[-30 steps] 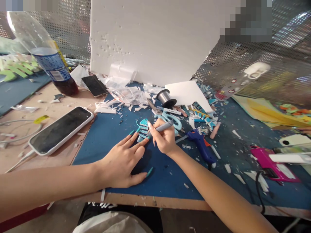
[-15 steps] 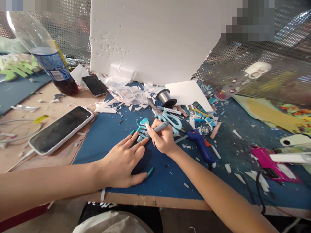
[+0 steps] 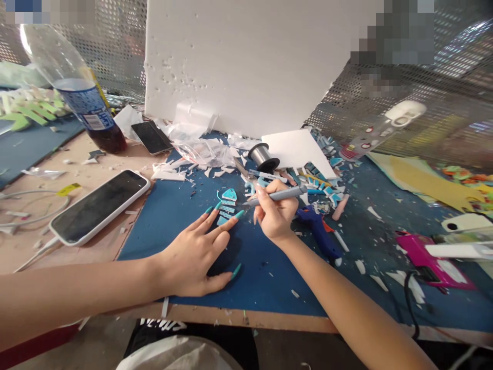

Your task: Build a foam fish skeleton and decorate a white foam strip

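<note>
My left hand (image 3: 194, 252) lies flat on the blue cutting mat (image 3: 262, 267), fingers spread, its long teal nails touching the lower end of a small blue fish-bone cut-out (image 3: 227, 204). My right hand (image 3: 275, 211) is closed round a grey marker (image 3: 278, 195) held almost level, tip pointing left, a little above the mat and to the right of the cut-out. Blue scissors (image 3: 257, 183) lie just behind that hand.
A blue glue gun (image 3: 319, 229) lies right of my right hand. A wire spool (image 3: 262, 156), a white foam board (image 3: 246, 61), a soda bottle (image 3: 82, 97), two phones (image 3: 100, 205) (image 3: 151, 136) and a pink tool (image 3: 431, 259) ring the mat. Foam scraps litter it.
My right hand has lifted the marker off the cut-out and drawn back to the right. My left hand stays pressed on the mat beside the cut-out.
</note>
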Demonstrator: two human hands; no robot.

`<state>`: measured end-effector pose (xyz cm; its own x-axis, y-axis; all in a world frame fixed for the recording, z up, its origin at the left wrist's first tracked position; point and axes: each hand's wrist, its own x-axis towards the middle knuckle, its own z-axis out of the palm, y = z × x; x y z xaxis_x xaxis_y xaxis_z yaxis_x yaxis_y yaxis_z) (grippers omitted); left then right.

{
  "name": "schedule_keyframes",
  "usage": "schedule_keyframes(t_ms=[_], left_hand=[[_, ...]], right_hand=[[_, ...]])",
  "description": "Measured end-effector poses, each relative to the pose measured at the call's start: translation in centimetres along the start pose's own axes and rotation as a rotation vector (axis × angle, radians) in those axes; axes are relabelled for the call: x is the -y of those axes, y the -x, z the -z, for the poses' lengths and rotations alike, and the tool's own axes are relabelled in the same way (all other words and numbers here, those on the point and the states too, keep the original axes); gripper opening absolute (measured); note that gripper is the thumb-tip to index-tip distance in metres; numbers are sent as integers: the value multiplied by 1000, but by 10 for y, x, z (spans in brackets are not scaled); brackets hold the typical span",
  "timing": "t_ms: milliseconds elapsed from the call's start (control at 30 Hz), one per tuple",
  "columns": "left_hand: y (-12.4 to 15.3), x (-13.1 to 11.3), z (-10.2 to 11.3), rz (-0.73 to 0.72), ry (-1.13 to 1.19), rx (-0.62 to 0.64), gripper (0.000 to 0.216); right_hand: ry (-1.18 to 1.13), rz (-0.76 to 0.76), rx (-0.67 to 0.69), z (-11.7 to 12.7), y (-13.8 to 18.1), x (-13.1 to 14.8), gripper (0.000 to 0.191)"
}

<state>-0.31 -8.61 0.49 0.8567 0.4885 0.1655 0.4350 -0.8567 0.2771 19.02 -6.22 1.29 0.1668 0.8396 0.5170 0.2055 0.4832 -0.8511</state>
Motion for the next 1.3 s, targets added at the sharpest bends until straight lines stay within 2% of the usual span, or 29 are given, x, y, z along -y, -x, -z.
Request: schedule_keyframes(t_ms=[200,467,633,900,1300], left_hand=[[6,-7,5,-61,-154,-49,41],[10,-11,2,-56,-120,-11,46],[10,-10,1,-57,-119,-4,48],[10,-10,0,-47,-109,-7,48],[7,-10,-1,-69,-145,-38,49]], right_hand=[[18,25,-14,0,-1,4,37],[23,27,5,0,0,2,38],[37,12,55,-3,5,-1,37],[31,-16,253,-14,12,-2,35],[44,-7,282,-16,12,-4,34]])
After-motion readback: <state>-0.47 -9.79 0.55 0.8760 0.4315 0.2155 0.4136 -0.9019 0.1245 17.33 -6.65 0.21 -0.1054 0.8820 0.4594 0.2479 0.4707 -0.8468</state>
